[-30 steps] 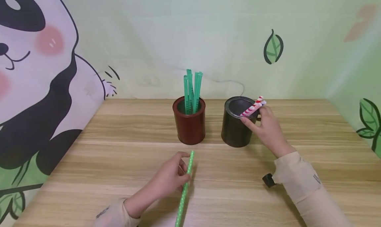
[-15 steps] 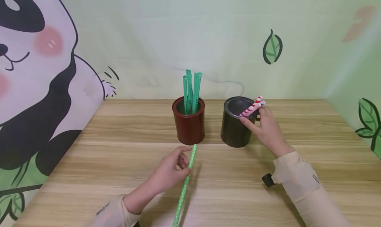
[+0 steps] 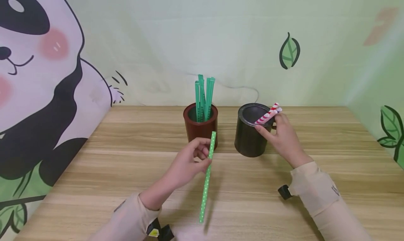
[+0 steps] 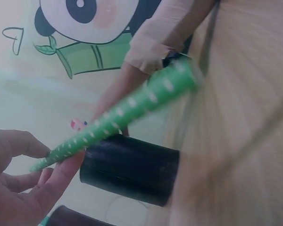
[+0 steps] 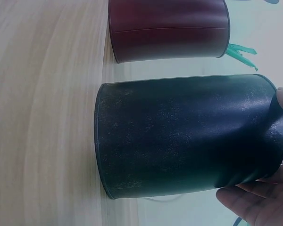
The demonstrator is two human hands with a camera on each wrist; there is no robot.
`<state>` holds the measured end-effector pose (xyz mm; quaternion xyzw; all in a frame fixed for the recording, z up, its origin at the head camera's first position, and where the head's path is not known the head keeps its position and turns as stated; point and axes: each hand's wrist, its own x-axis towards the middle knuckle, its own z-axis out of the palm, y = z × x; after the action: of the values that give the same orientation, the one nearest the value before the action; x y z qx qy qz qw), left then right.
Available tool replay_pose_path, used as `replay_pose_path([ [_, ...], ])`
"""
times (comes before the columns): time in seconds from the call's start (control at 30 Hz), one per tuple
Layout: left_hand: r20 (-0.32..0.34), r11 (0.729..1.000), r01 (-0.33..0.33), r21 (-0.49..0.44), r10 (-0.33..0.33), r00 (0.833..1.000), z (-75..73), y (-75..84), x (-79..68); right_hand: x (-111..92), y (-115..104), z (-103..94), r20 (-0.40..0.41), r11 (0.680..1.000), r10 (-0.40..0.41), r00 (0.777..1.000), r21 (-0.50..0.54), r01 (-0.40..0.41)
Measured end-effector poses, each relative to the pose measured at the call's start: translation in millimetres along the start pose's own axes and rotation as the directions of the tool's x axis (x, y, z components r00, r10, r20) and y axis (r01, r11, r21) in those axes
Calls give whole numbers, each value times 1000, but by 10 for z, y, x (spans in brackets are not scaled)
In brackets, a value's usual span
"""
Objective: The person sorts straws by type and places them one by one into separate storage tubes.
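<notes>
My left hand point(image 3: 186, 165) pinches a green paper straw with white dots point(image 3: 206, 188) between thumb and fingers. The straw is lifted over the table, its far end overlapping the dark red cup point(image 3: 193, 130) in the head view. My right hand point(image 3: 286, 141) grips the upper right side of a black cup point(image 3: 250, 142), thumb at the rim. Several striped paper straws point(image 3: 266, 117), red, pink and white, lean in that cup towards the right hand. Slim green printed sticks point(image 3: 201, 100) stand in the red cup. The left wrist view has the dotted straw point(image 4: 118, 117) crossing before the black cup point(image 4: 132, 165).
Both cups stand near the back of a wooden table point(image 3: 126, 128). Behind it rises a pale green wall cloth point(image 3: 157, 41) with a panda drawing point(image 3: 28, 93) at the left. A black camera piece point(image 3: 285, 192) sticks out from the right sleeve.
My left hand has moved forward and slightly right, raising the green dotted straw towards the red cup; its near end has come into view. The right hand stays on the black cup.
</notes>
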<state>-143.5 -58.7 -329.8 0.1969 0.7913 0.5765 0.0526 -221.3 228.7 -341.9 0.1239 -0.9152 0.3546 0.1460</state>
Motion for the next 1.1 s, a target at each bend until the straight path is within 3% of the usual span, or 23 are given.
replay_pose_path([
  [0.17, -21, 999, -39, -37, 39, 999, 12, 151, 154, -10, 6, -9, 0, 1000, 7, 1000, 0, -7],
  [0.3, -74, 994, -113, 12, 113, 991, 21, 249, 293, -16, 10, -10, 0, 1000, 8, 1000, 6, -8],
  [0.4, -121, 981, -179, 75, 187, 975, 33, 298, 411, -15, 15, -6, -3, 1000, 3, 1000, 9, -3],
  [0.5, -162, 959, -254, 127, 273, 948, 54, 330, 526, -13, 20, -1, -5, 1000, -2, 1000, 9, 2],
  [0.63, -230, 910, -373, 182, 408, 884, 72, 384, 654, -10, 16, 4, -2, 1000, -6, 1000, 18, 6],
  [0.87, -279, 783, -575, 239, 622, 731, 66, 542, 874, 1, 23, 4, -5, 1000, -3, 1000, 21, 3],
  [1.0, -314, 714, -655, 246, 698, 644, 90, 615, 988, 9, 24, -4, 0, 1000, 0, 1000, 15, 0],
  [1.1, -352, 678, -693, 247, 729, 588, 131, 641, 1066, 6, 22, -1, 6, 1000, 7, 1000, 20, -7],
])
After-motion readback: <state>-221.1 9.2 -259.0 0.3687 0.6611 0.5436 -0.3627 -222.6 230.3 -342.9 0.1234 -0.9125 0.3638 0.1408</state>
